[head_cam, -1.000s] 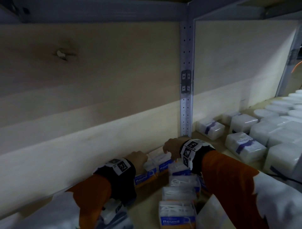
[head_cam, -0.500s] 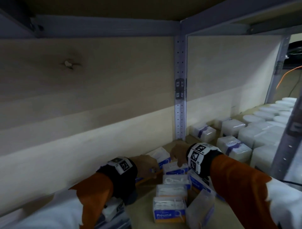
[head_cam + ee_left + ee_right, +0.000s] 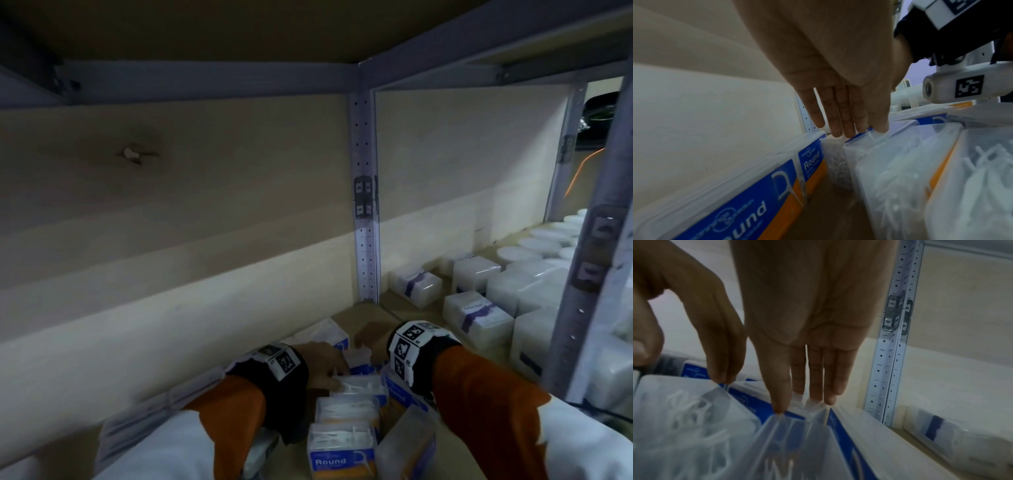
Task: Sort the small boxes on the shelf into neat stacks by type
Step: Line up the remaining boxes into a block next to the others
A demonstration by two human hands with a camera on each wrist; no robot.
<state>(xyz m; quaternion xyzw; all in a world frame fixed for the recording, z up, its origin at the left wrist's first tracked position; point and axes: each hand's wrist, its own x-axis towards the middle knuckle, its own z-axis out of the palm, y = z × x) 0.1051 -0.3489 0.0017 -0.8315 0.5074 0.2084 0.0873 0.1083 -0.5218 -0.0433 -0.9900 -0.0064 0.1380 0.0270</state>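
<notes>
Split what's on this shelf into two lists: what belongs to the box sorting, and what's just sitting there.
Belongs to the job:
- Round floss-pick boxes, clear with blue and orange labels, in a row
- the box under the right hand
- left hand, fingers straight on a box edge

Just sitting there:
- white purple-banded packs in the next bay
- round white lids
- perforated upright post

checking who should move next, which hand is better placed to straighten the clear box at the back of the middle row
Right, probably. The right hand has its fingertips on the back box top edge. The left hand fingers only brush that row's side.
</notes>
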